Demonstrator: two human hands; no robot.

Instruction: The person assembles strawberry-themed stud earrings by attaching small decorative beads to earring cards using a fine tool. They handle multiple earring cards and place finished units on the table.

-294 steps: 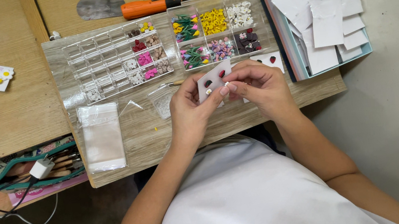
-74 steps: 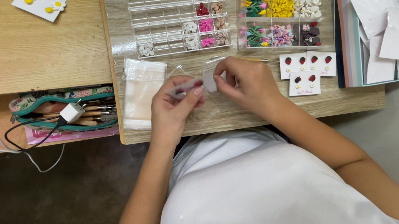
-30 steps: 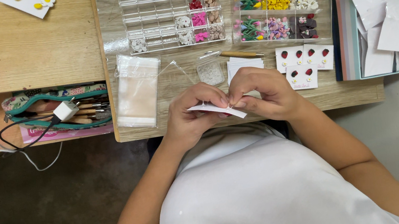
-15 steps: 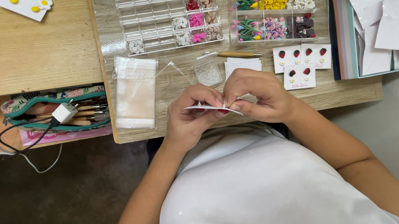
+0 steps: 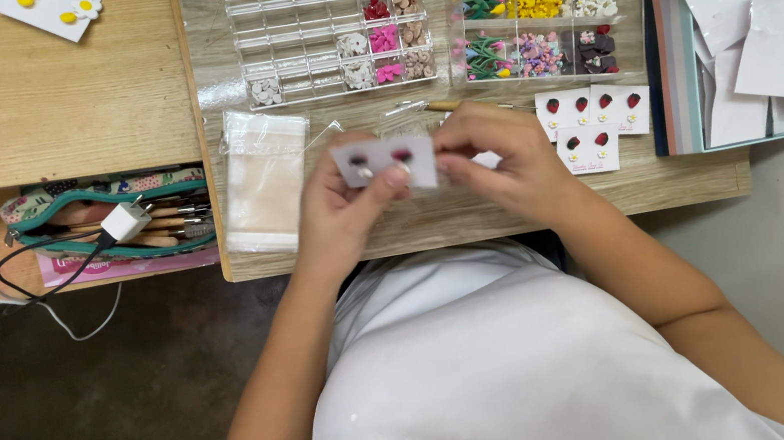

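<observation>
Earring card (image 5: 386,162) — small, white, with two dark red studs — sits pinched between our hands just above the near edge of the worktop (image 5: 93,98). Our left hand (image 5: 340,212) grips its lower left side with thumb and fingers; our right hand (image 5: 505,160) closes on its right edge. Just left lies a stack of clear bags (image 5: 264,181), to the right finished cards (image 5: 596,118). Farther back stand two clear bead boxes (image 5: 331,26) — then, at far right, a tray of blank cards (image 5: 751,32).
</observation>
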